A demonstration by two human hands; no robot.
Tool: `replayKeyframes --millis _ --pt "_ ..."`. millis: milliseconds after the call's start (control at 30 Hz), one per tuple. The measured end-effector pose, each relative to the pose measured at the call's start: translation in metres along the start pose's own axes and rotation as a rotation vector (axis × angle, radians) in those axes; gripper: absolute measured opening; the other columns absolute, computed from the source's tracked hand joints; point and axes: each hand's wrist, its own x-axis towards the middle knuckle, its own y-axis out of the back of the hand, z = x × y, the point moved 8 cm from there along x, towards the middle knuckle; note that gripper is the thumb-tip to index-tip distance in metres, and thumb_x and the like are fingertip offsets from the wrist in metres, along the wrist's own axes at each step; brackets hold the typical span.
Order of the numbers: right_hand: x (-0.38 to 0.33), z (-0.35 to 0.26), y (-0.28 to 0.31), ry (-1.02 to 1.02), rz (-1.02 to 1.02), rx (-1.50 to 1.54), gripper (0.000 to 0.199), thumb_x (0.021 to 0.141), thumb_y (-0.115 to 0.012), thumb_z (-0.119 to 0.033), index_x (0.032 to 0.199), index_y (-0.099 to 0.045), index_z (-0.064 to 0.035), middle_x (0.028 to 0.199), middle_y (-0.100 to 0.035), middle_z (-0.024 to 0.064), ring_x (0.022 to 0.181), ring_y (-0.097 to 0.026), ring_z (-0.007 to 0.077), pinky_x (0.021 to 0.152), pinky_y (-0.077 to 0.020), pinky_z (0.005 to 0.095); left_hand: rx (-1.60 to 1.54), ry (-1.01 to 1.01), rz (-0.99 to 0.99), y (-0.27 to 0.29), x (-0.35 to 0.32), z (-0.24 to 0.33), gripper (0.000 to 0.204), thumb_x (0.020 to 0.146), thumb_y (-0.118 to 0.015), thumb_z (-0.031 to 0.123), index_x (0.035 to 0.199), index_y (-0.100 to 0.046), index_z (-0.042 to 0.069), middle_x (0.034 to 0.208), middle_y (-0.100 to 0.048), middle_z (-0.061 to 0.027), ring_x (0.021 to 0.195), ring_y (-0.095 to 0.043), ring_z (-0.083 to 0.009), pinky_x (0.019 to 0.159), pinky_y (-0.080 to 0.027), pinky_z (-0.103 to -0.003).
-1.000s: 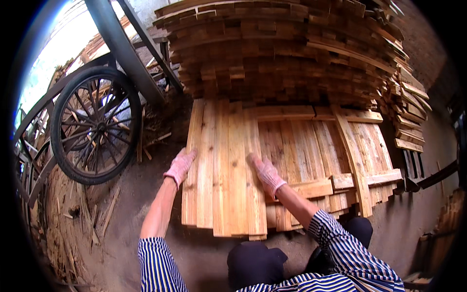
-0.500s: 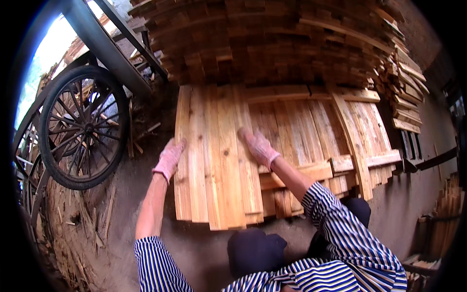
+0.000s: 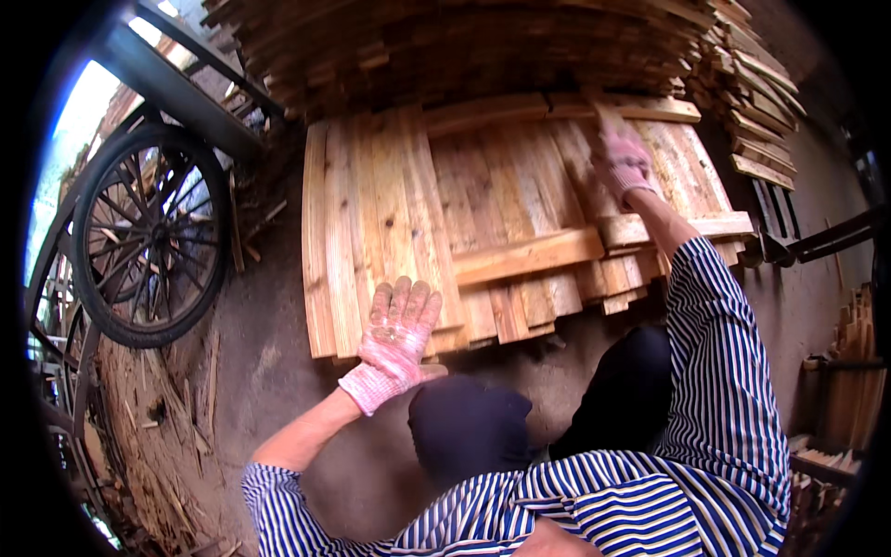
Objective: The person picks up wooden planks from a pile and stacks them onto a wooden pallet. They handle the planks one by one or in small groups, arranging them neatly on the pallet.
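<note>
My left hand (image 3: 394, 339), in a pink knit glove with brown-stained fingers, is open at the near ends of a row of pale boards (image 3: 371, 204). Its fingers are stretched out over the board ends. At the far right my right hand (image 3: 626, 162), gloved alike, is slightly blurred and closed on a loose wooden slat (image 3: 608, 116). The slat's far end shows beyond the fingers; its near part is hidden behind my hand and arm. Beneath the slat lie more boards (image 3: 501, 195), with a short crosspiece (image 3: 529, 255) along their near side.
A big stack of wood (image 3: 445, 56) stands behind the boards, with more piled slats (image 3: 761, 121) at the right. On the left are a spoked cart wheel (image 3: 153, 232) and a thick slanted post (image 3: 176, 88). Wood scraps (image 3: 167, 436) litter the ground at the lower left.
My left hand has moved from the boards' left edge to their near ends. My right hand has left the pale boards and reached right to the loose slat. The view has shifted.
</note>
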Motion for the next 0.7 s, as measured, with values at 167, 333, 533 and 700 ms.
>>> replayKeyframes --millis 167,333,533,700 --pt "-0.013 0.088 -0.034 0.028 0.031 0.416 0.074 0.093 -0.073 -0.038 0.153 -0.04 -0.0103 0.126 -0.068 0.0234 0.103 -0.07 0.0366 0.088 -0.0556 0.0499 0.04 0.02 -0.013 0.008 0.014 0.004 0.118 0.071 -0.078 0.065 0.156 -0.031 -0.001 0.159 -0.032 -0.0236 0.151 -0.024 -0.0449 0.125 -0.012 -0.061" --pt "-0.046 -0.028 -0.011 0.187 -0.029 0.573 0.09 0.089 -0.077 -0.023 0.161 -0.023 -0.0274 0.09 -0.063 0.0147 0.071 -0.062 0.0213 0.05 -0.0541 0.0366 0.032 0.059 -0.065 0.013 0.021 -0.005 0.127 0.063 -0.084 0.064 0.155 -0.029 -0.003 0.159 -0.031 -0.0255 0.152 -0.022 -0.0468 0.125 -0.013 -0.059" --pt "-0.062 -0.198 -0.033 0.105 -0.527 0.677 0.09 0.099 -0.045 -0.068 0.165 -0.017 -0.014 0.144 -0.05 0.0313 0.11 -0.066 0.034 0.089 -0.0561 0.0453 0.073 0.027 -0.035 0.019 0.031 -0.019 0.134 0.057 -0.088 0.066 0.155 -0.028 -0.004 0.159 -0.031 -0.0276 0.151 -0.023 -0.0478 0.126 -0.013 -0.059" --pt "-0.071 -0.239 -0.035 0.014 -0.553 0.898 0.089 0.097 -0.048 -0.058 0.164 -0.011 -0.0129 0.156 -0.035 0.0329 0.128 -0.056 0.0459 0.1 -0.0537 0.0453 0.028 -0.097 0.047 0.029 0.036 -0.007 0.136 0.055 -0.081 0.078 0.152 -0.034 -0.005 0.157 -0.035 -0.0294 0.149 -0.027 -0.049 0.123 -0.013 -0.064"
